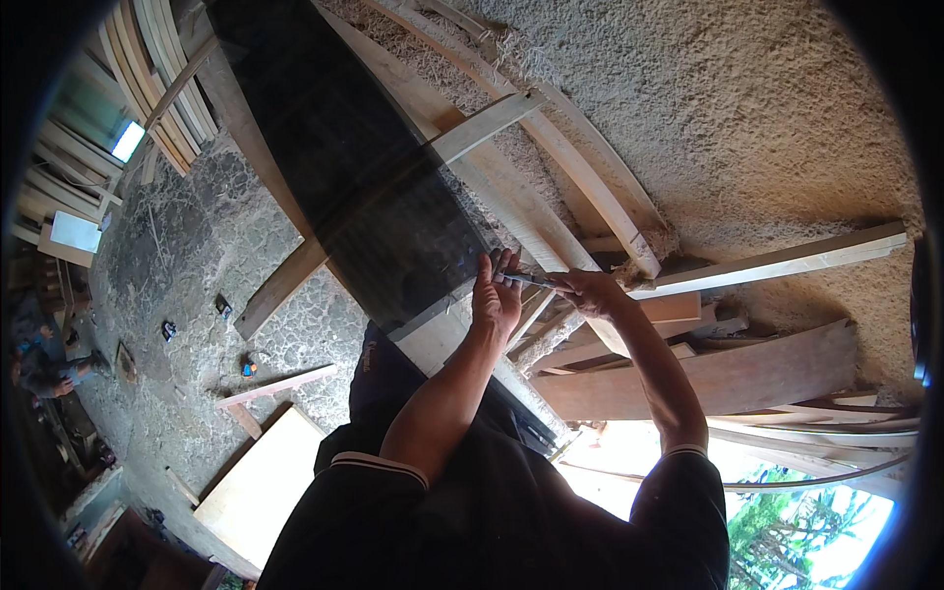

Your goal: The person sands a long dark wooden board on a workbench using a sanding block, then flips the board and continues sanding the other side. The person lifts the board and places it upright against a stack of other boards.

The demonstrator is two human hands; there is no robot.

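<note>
My right hand [590, 291] grips a slim metal hand tool [535, 280], whose kind I cannot tell. The tool's far end reaches my left hand [498, 295], which is turned with the palm up and the fingers partly curled near the tip. Whether the left fingers hold the tool or something small is not clear. Both hands are beside the near end of a long dark panel [383, 221], which lies across wooden battens [487, 125].
Long boards lean by a rough wall [737, 110] coated with sawdust. Boards and offcuts [700, 383] are piled at the right. A pale panel [258, 479] and small items lie on the cracked floor [199, 214]. Another person [55, 376] is at the far left.
</note>
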